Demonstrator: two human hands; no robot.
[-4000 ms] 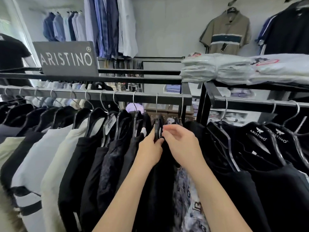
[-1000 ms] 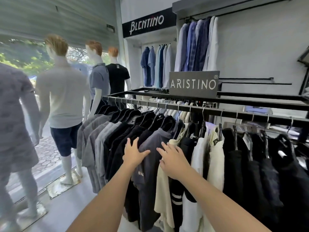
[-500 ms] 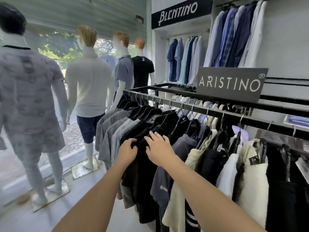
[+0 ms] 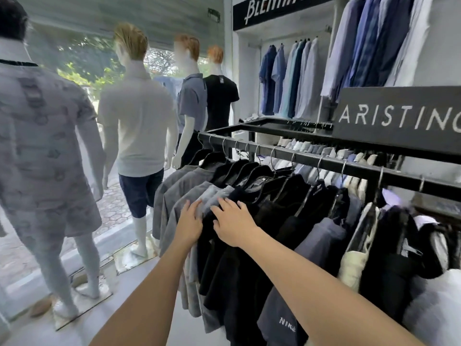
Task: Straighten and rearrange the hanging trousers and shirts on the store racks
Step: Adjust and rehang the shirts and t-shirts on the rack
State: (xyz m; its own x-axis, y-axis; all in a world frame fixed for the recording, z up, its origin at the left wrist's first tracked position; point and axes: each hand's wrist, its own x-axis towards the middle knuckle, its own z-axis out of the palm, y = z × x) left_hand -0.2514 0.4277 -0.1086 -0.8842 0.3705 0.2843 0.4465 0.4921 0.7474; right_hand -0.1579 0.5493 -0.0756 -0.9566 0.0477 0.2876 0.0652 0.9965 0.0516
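A black metal rack rail (image 4: pixel 311 163) carries a row of hanging shirts: grey shirts (image 4: pixel 179 186) at its left end, then black shirts (image 4: pixel 249 171), a dark blue shirt (image 4: pixel 321 236) and cream and white ones further right. My left hand (image 4: pixel 188 224) lies flat with fingers spread on the shoulder of a grey shirt. My right hand (image 4: pixel 233 222) rests with fingers spread on the shoulder of a black shirt (image 4: pixel 239 265) just beside it. Neither hand grips anything.
Several dressed mannequins (image 4: pixel 137 116) stand on floor plates by the shop window at the left. A grey ARISTINO sign (image 4: pixel 399 116) sits on the rack's upper frame. Blue and white shirts (image 4: pixel 289 78) hang on the back wall. Light floor lies between rack and mannequins.
I have moved left along the rack from the black garments at its right end. Both hands slid leftward across the shirt shoulders, from the dark blue shirt to the grey and black ones.
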